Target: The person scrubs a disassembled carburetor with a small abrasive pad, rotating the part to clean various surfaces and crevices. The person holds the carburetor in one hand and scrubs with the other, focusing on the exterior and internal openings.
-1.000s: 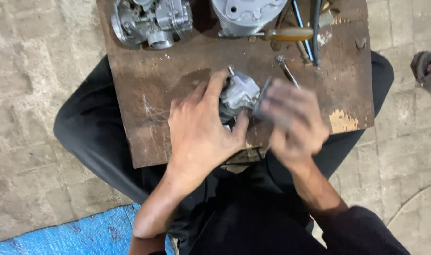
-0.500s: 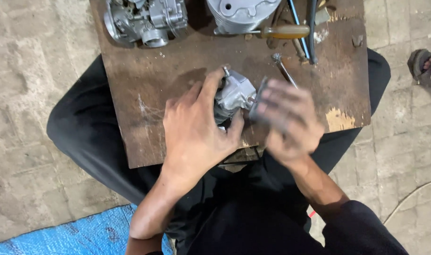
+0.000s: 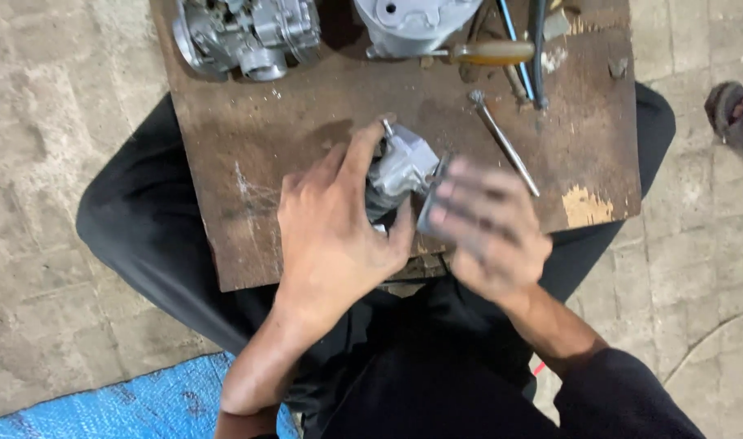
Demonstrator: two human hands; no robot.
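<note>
We see bare board left of our left hand. Ahead, a carburettor, a grey casting and a screwdriver crowd the far edge.

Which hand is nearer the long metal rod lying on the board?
Right. The right hand sits just below-left of the metal rod, apart from it. The left hand is farther left, gripping the grey metal part.

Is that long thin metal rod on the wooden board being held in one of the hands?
No, the metal rod lies loose on the wooden board, beyond the right hand.
</note>
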